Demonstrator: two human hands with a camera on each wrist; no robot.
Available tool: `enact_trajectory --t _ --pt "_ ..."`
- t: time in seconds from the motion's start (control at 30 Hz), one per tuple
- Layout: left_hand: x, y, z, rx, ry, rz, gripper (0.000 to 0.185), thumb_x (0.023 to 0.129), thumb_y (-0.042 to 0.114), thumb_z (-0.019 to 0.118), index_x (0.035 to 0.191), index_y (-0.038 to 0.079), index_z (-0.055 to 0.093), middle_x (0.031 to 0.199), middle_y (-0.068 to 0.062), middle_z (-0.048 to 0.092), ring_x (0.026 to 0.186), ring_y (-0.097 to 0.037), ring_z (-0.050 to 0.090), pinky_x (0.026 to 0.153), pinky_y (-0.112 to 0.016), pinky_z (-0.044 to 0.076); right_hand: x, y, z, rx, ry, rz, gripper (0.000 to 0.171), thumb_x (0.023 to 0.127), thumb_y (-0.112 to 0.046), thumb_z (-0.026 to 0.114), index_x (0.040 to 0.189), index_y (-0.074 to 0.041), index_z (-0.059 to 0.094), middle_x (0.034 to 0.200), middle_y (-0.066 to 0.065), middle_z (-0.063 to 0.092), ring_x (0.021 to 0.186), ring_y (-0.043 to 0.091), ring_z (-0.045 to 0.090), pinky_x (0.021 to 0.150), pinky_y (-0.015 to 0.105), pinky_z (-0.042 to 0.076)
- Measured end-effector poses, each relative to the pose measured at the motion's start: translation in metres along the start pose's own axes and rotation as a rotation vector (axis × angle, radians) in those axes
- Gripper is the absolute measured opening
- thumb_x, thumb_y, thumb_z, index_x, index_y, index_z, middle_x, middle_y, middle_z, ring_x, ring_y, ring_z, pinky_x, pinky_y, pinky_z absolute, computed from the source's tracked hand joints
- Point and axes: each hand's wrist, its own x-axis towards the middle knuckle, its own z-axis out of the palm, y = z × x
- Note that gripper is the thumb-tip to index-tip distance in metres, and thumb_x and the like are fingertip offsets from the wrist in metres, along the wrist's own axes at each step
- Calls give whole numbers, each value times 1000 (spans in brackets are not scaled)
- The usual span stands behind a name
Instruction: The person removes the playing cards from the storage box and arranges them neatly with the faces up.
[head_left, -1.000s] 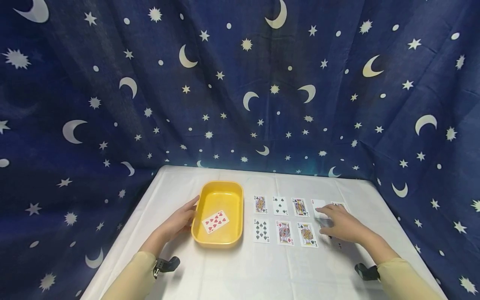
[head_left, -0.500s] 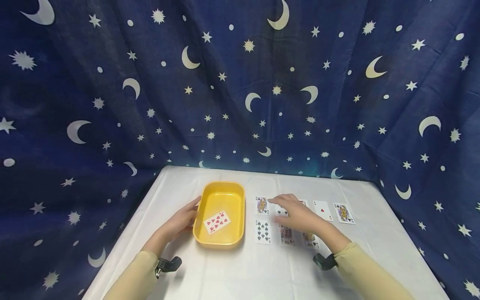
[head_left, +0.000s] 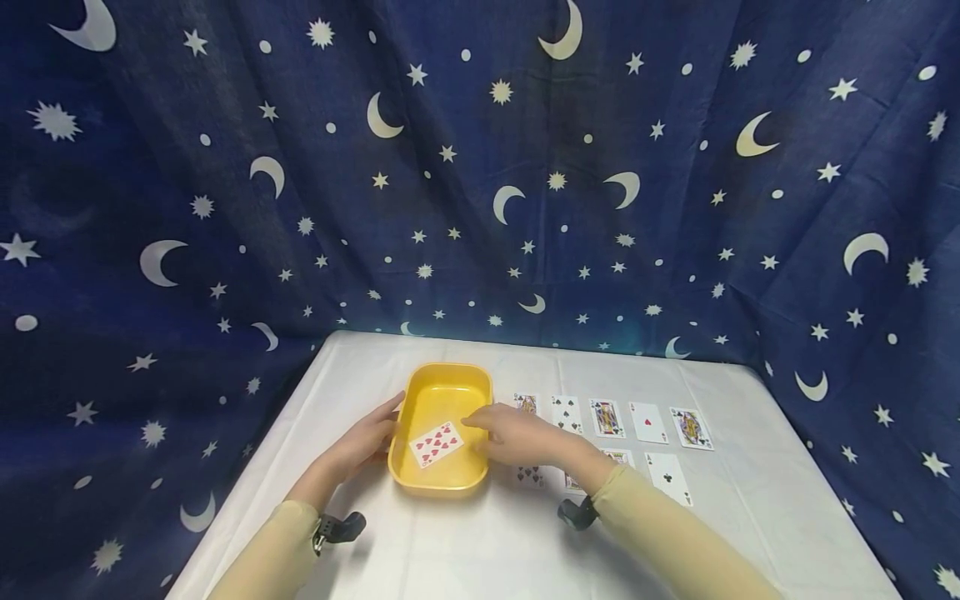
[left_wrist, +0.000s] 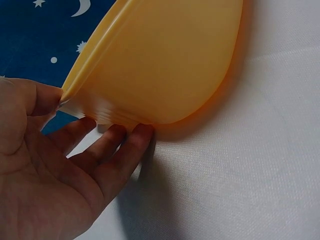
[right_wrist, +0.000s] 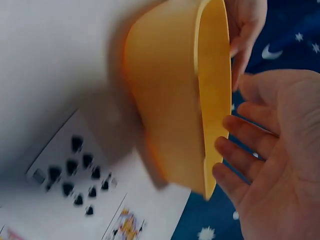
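Observation:
A yellow plastic tub stands on the white cloth with one hearts playing card lying face up inside. My left hand is at the tub's left side. In the left wrist view, its loosely bent fingers touch the outer wall and its thumb reaches the rim. My right hand is over the tub's right rim with its fingertips above the inside. In the right wrist view its palm faces the camera, fingers spread and nothing between them. It partly hides a spades number card and neighbouring cards.
Two rows of face-up playing cards lie right of the tub. The back row includes an ace of hearts and a face card at its right end; an ace of clubs ends the front row. A dark-blue starry curtain hangs behind the table.
My right hand has swept left from the right-end cards, across the rows, to above the tub, uncovering the ace of clubs. My left hand has stayed at the tub's side.

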Motion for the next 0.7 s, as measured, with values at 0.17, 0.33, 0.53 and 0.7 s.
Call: enact_trajectory --t 0.17,0.33,0.53,0.7 --pt "2 -1 0 -10 -4 4 66 101 13 46 164 27 28 159 -19 40 125 -33 58 98 -55 52 19 -14 11 -75 -94 -40 39 103 -23 54 140 -17 64 138 -1 63 131 18 55 112 37 41" --pt "3 -3 -1 -19 -4 7 66 101 13 45 163 26 29 159 -19 39 124 -33 59 98 -55 52 35 -25 19 -141 -164 -62 35 100 -14 56 132 -17 71 122 -4 70 110 11 62 103 31 47" --pt "3 -4 -1 -29 -8 15 66 101 11 44 164 25 28 159 -20 39 120 -31 60 98 -53 52 51 -34 30 -358 -226 -120 36 93 -16 62 126 -24 72 118 -10 69 106 12 58 101 29 45" --pt "3 -4 -2 -4 -17 21 67 101 11 43 164 22 25 159 -23 38 124 -33 59 99 -53 52 55 -43 34 -392 -279 -44 42 97 -23 60 138 -31 65 144 -12 58 128 16 52 112 37 38"
